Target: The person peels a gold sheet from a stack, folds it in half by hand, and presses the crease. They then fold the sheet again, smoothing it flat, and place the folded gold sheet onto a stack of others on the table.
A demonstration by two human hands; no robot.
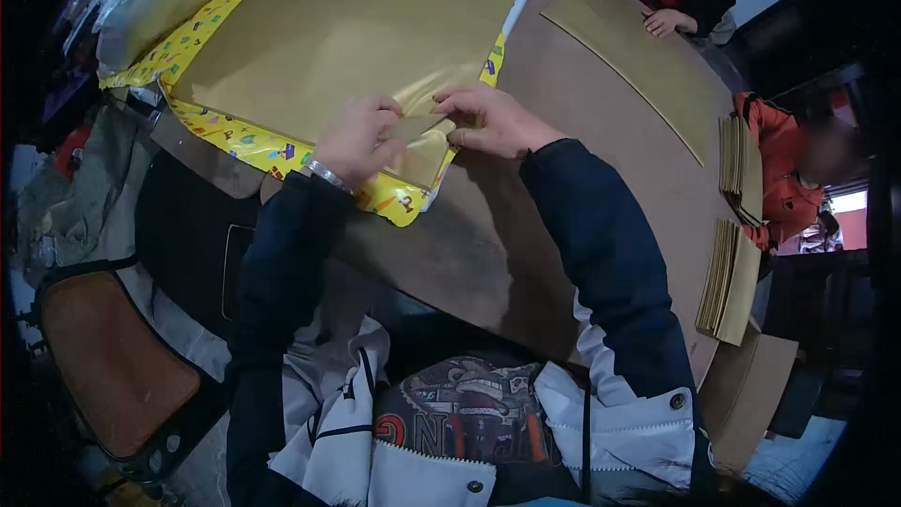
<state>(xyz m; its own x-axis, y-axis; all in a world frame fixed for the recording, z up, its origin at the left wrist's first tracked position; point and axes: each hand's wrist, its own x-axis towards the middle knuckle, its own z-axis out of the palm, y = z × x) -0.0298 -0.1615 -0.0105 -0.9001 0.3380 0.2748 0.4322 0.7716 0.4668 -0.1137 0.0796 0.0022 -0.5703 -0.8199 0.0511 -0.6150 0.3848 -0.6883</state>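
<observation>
A large brown sheet (347,19) lies on the table over yellow patterned wrapping (211,127), whose printed edge shows around its border. At the near corner I see a small flat tan piece (415,128), like a strip of card, between my two hands. My left hand (355,143), with a bracelet at the wrist, grips its left end with curled fingers. The thumb and fingers of my right hand (496,122) are pinched at its right end. Beneath the piece, the brown surface is creased and shiny near the corner.
Across the brown table (619,178) lies a long brown sheet (638,66) under a co-worker's hand (668,22). Stacks of folded brown card (741,169) line the right edge, beside a person in orange (784,160). A brown-seated chair (117,361) stands left; clear plastic (164,0) is heaped upper left.
</observation>
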